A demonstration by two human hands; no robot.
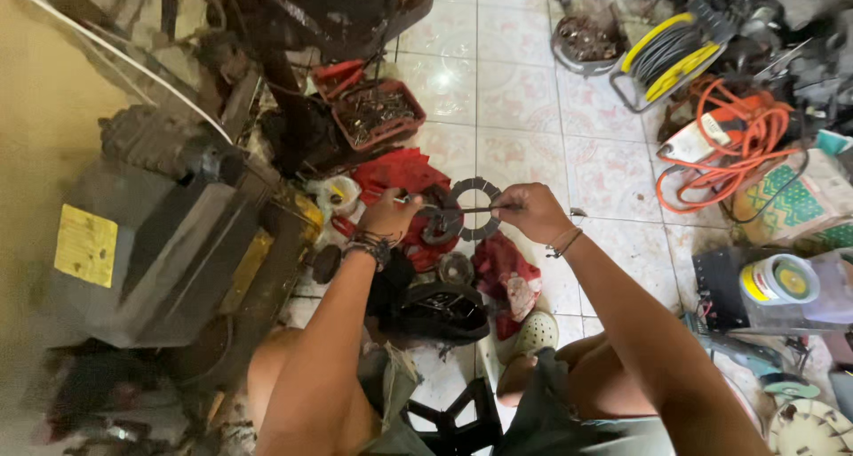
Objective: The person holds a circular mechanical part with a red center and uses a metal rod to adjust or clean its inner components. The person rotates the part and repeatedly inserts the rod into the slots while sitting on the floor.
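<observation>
Two hands met over one grey ring-shaped disc (474, 209), held up above the tiled floor (524, 83) and face-on to the camera. A thin rod (462, 211) lay left to right across it. The right hand (531, 211) pinched the rod's end at the disc's right rim, the nearer hand. The left hand (389, 214) was closed on a small tool (410, 201) just left of the disc, above a red cloth (404, 176).

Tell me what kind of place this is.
Probably a small repair workshop on a tiled floor. A red tray of loose metal parts, coiled orange cable and a yellow cable reel lie about, and both hands hold a grey ring-shaped disc.
</observation>
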